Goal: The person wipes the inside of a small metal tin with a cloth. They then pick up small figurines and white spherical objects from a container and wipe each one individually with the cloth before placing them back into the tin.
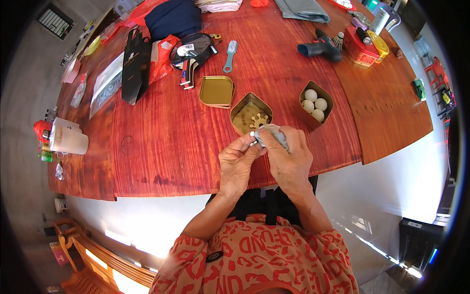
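Note:
Above the near edge of the red wooden table (166,152), my two hands meet. My left hand (235,166) pinches a small white-tipped piece (252,133), whose kind I cannot make out. Closed around a pale grey cloth (278,137) is my right hand (292,159), and the cloth touches that small piece. Just beyond my fingers stands an open gold tin (238,110). A gold crown-shaped piece with round knobs (259,120) lies inside it. To its left rests a gold tin lid (217,91). On the right, another tin (304,117) holds several white balls (320,104).
Farther back are a teal brush (229,59), table tennis bats (188,71), a black paper bag (134,73) and a cordless drill (320,47). A red tin (360,46) stands at the right. A white pitcher (68,138) sits far left.

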A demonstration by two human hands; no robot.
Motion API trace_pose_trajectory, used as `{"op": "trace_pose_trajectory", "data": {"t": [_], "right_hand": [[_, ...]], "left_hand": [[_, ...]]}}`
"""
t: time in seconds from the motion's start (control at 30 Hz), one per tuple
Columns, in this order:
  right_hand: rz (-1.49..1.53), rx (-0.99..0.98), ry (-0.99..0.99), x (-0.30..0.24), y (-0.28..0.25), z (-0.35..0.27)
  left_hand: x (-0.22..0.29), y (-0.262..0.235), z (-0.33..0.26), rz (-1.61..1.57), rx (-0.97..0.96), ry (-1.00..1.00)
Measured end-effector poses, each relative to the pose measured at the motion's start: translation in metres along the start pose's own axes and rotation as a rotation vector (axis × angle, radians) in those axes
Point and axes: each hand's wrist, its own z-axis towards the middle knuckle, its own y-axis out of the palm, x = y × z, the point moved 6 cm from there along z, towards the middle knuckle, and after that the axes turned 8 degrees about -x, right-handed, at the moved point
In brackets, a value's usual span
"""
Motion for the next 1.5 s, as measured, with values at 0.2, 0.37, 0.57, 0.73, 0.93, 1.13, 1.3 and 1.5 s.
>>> {"op": "trace_pose_trajectory", "data": {"t": [0.2, 0.37, 0.57, 0.73, 0.93, 1.13, 1.3, 1.5], "right_hand": [[-0.041, -0.144, -0.112, -0.005, 0.004, -0.008], [0.036, -0.32, -0.061, 0.007, 0.005, -0.02], [0.144, -0.007, 0.059, 0.009, -0.017, -0.008], [-0.02, -0.064, -0.076, -0.011, 0.001, -0.003], [0.122, -0.3, -0.075, -0.007, 0.005, -0.02], [0.584, -0.105, 0.386, 0.018, -0.002, -0.02], [1.0, -0.199, 0.582, 0.038, 0.025, -0.03], [0.717, -0.28, 0.278, 0.033, 0.011, -0.012]], "left_hand": [[-0.003, -0.009, -0.003, 0.074, 0.018, -0.011], [0.004, -0.013, -0.001, 0.066, 0.066, 0.01], [0.006, -0.015, 0.001, -0.082, 0.076, -0.061], [-0.001, -0.006, 0.001, -0.21, 0.051, -0.121], [-0.006, -0.018, -0.001, -0.194, 0.099, -0.164], [-0.009, -0.007, -0.003, -0.261, 0.08, -0.201], [-0.001, -0.001, 0.0, -0.051, -0.023, -0.101], [0.032, 0.004, 0.006, 0.588, -0.294, 0.068]]}}
